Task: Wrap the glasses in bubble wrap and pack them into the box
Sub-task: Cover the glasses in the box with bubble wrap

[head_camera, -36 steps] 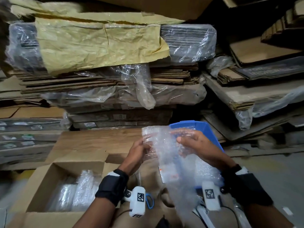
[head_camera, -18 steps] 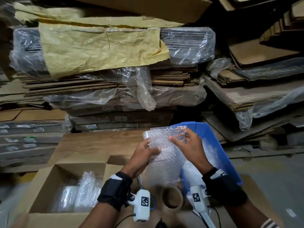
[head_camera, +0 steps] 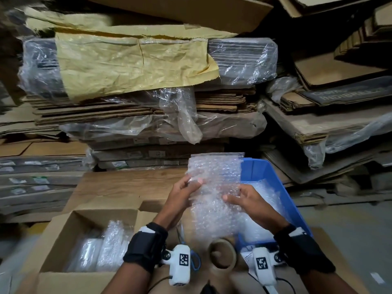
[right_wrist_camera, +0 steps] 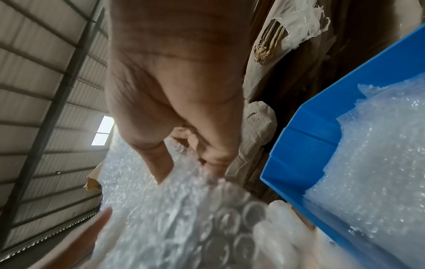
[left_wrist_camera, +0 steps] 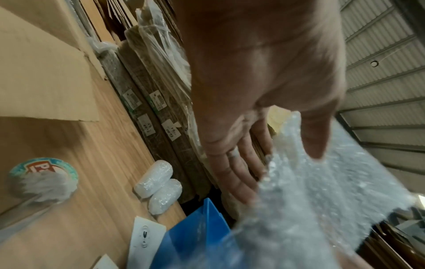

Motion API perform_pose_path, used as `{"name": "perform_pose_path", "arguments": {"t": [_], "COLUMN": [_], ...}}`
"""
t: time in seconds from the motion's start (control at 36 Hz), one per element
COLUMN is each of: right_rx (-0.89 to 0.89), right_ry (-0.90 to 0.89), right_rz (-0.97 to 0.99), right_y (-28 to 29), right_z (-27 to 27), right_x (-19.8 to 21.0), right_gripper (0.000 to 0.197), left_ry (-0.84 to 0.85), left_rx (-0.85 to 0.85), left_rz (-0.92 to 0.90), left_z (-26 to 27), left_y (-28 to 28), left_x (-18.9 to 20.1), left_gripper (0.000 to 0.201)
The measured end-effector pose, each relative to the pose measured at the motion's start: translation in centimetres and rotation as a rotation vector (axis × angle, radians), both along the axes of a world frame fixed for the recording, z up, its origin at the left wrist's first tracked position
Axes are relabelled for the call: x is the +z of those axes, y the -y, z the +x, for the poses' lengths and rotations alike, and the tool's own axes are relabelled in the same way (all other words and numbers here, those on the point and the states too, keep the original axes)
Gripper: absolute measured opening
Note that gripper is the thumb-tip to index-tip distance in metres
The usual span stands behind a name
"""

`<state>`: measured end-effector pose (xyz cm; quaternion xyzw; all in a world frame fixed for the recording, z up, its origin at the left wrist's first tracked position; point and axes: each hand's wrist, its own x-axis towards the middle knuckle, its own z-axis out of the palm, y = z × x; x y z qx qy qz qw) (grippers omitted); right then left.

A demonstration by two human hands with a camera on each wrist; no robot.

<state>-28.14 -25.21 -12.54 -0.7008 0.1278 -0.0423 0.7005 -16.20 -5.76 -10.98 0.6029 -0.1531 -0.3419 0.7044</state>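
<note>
- Both hands hold up a clear sheet of bubble wrap (head_camera: 214, 187) in front of the person, above the wooden worktop (head_camera: 127, 183) and just left of the blue plastic bin (head_camera: 267, 172).
- The left hand (head_camera: 182, 194) pinches the sheet's left edge between thumb and fingers; the right hand (head_camera: 246, 200) grips its right side, thumb in front and fingers behind.
- No bare glass shows; whether one sits inside the sheet I cannot tell.
- The open brown cardboard box (head_camera: 63, 240) at the left already holds several bubble-wrapped bundles (head_camera: 101, 249). Two more wrapped bundles (left_wrist_camera: 158, 185) lie on the worktop by the stacked cardboard.
- More bubble wrap fills the blue bin; a brown tape roll (head_camera: 222, 253) lies on the worktop below the hands.
- The sheet looks light, floppy and a little slippery, so it is best pinched at the edges and kept taut. A glass would be rigid and breakable; I would grip it round the body through the padding, not squeeze the rim.
</note>
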Motion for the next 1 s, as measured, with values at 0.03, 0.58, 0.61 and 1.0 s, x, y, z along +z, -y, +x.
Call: {"name": "perform_pose_path", "arguments": {"t": [0.03, 0.58, 0.61, 1.0], "right_rx": [-0.005, 0.126, 0.128, -0.017], "right_ry": [0.013, 0.018, 0.005, 0.002], "right_rz": [-0.006, 0.306, 0.373, 0.188], "right_y": [0.3, 2.0, 2.0, -1.4], "right_z": [0.1, -0.2, -0.2, 0.6], "right_x": [0.0, -0.1, -0.3, -0.7], "right_gripper": [0.024, 0.045, 0.048, 0.054], "left_ry": [0.0, 0.037, 0.046, -0.182], "left_rx": [-0.028, 0.118, 0.125, 0.156], "left_rz": [0.007, 0.011, 0.005, -0.157], "left_z": [-0.1, -0.5, -0.5, -0.4], "left_y": [-0.2, -0.7, -0.7, -2.1], "left_x": [0.0, -0.7, -0.7, -1.2], "left_gripper": [0.044, 0.018, 0.017, 0.034]}}
